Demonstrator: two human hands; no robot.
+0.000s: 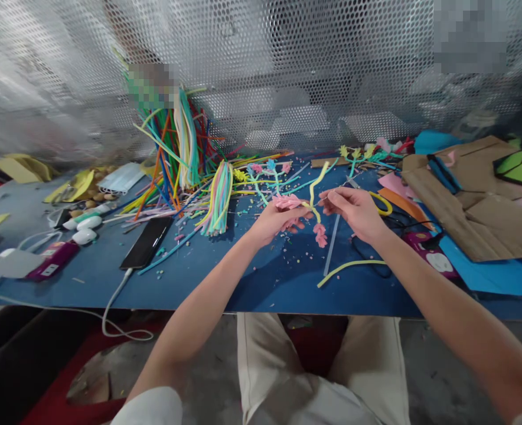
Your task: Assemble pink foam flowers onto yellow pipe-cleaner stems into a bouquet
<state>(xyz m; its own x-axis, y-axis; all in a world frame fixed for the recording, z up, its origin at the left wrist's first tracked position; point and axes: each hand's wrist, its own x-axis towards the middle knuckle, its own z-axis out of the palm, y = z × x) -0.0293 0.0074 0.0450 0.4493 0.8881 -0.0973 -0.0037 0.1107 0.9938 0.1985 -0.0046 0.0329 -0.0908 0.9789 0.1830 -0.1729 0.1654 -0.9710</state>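
Note:
My left hand point(272, 224) is closed on a pipe-cleaner flower sprig, its pink petals point(286, 202) bunched above the thumb. From the fingers a yellow pipe-cleaner stem point(312, 193) rises, curving at the top. A smaller pink blossom point(320, 235) dangles from that stem, between the two hands. Just to the right, my right hand point(354, 212) has thumb and fingertips pinched together beside the stem. Whatever lies in that pinch is too small to make out. Below the right hand, a yellow pipe cleaner point(349, 267) and a thin clear strip point(332, 245) lie on the blue table point(261, 289).
Bundles of coloured pipe cleaners point(220, 200) stand and lie left of the hands. Further left are a phone point(146, 243) on a white cable and a purple box point(54, 260). Brown cardboard point(486, 218) and blue-handled pliers point(444, 174) lie right. A perforated metal screen point(314, 71) closes the back.

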